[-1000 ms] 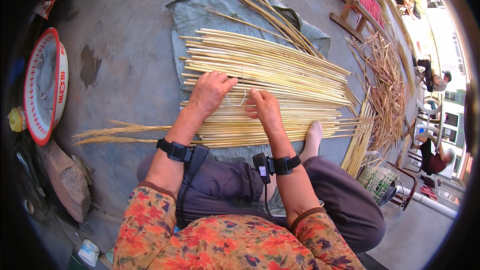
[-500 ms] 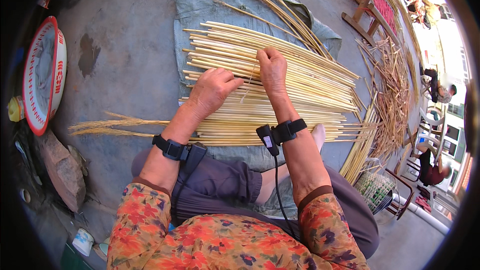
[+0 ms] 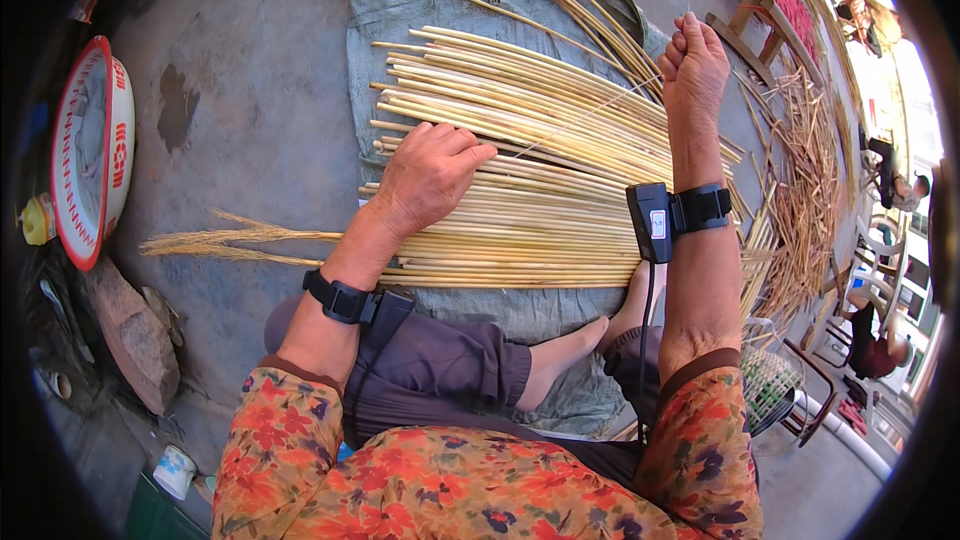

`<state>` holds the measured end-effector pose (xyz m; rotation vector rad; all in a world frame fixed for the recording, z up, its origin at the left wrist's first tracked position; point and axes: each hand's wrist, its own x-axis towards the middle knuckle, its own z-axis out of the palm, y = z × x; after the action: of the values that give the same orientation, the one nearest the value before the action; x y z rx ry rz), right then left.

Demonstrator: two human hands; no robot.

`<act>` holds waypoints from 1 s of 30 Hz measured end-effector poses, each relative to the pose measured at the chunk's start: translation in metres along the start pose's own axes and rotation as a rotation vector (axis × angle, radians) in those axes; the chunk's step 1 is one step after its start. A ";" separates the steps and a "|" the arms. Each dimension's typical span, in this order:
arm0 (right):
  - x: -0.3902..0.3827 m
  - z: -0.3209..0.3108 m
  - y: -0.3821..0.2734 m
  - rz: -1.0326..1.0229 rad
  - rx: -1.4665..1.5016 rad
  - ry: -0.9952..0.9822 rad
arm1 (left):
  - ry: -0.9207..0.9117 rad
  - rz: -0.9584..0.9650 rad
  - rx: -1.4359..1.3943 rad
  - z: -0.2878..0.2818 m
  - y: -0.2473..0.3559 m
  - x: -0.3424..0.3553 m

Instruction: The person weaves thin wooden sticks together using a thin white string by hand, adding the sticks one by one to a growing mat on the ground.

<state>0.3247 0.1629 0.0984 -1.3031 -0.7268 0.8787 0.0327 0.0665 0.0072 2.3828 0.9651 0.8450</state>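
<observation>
A row of pale straw stalks [image 3: 540, 100] lies side by side on a blue-grey woven sheet [image 3: 390, 0]. My left hand [image 3: 432, 172] rests on the middle of the row, its fingers bent and pressed together round stalks near their left ends. My right hand [image 3: 692, 65] is raised beyond the right part of the row, closed in a pinch. From the stalks beside my left fingertips a thin, light thread [image 3: 575, 122] runs taut up to my right hand. Something very thin sticks up past the right fingertips, too fine to make out.
Long loose stalks [image 3: 560, 0] lie across the sheet's far side. A wooden stool with pink webbing [image 3: 790, 15] and a heap of dry husks [image 3: 795, 180] are at right. On the left stand a red-rimmed enamel basin [image 3: 120, 130] and a rock [image 3: 130, 330]. People sit far right.
My right hand has moved away to the right and up, drawing the thread out in a long taut line. My left hand has stayed by the stalks, shifting slightly.
</observation>
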 end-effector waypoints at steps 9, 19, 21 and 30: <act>-0.090 -0.005 0.043 -0.190 -1.228 -0.796 | -0.048 -0.019 0.113 0.012 0.002 -0.004; -0.096 -0.016 0.038 -0.236 -1.335 -0.937 | -0.022 -0.047 0.077 0.021 0.019 0.000; -0.094 -0.023 0.036 -0.326 -1.432 -0.912 | -0.007 -0.058 0.085 0.023 0.018 -0.001; -0.067 -0.052 0.004 0.168 -1.205 -0.935 | 0.043 -0.050 0.059 0.027 0.015 -0.001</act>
<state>0.3354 0.0793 0.0893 -1.9821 -2.1230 1.2505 0.0567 0.0514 -0.0039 2.3884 1.0754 0.8636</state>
